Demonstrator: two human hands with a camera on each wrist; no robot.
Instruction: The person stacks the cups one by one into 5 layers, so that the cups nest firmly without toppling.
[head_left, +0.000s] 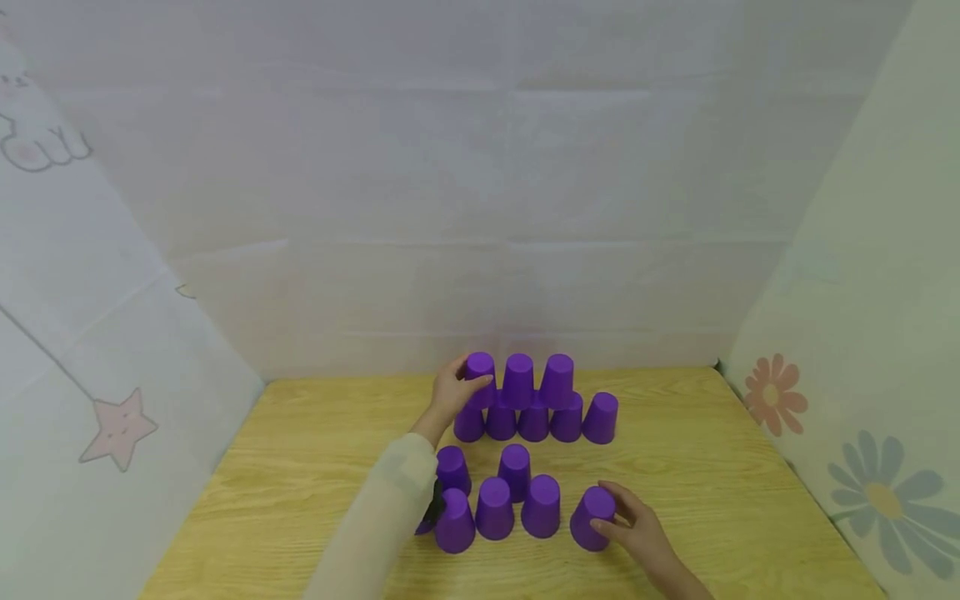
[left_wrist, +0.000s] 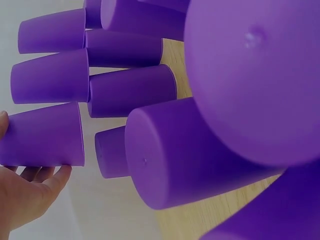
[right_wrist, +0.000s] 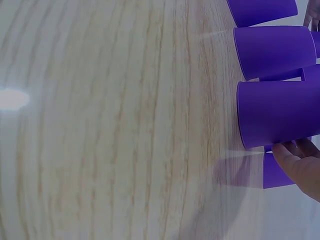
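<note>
My left hand (head_left: 453, 393) grips an upside-down purple cup (head_left: 481, 367) at the left end of a second level, over the back row. In the left wrist view its fingers lie along the side of that held cup (left_wrist: 44, 136). Two more purple cups, a middle one (head_left: 518, 381) and a right one (head_left: 557, 381), stand beside it on that level. At the front right, my right hand (head_left: 636, 527) holds another upside-down purple cup (head_left: 592, 517) between thumb and fingers. The right wrist view has this cup (right_wrist: 277, 112) with its rim down at the wooden tabletop.
The back row's rightmost cup (head_left: 601, 418) carries nothing on top. Nearer me stand several loose upside-down cups, among them one in front (head_left: 495, 508) and one behind (head_left: 514, 472). My left sleeve (head_left: 382, 508) passes over the table (head_left: 247, 500). A pale cloth wall (head_left: 480, 208) rises behind.
</note>
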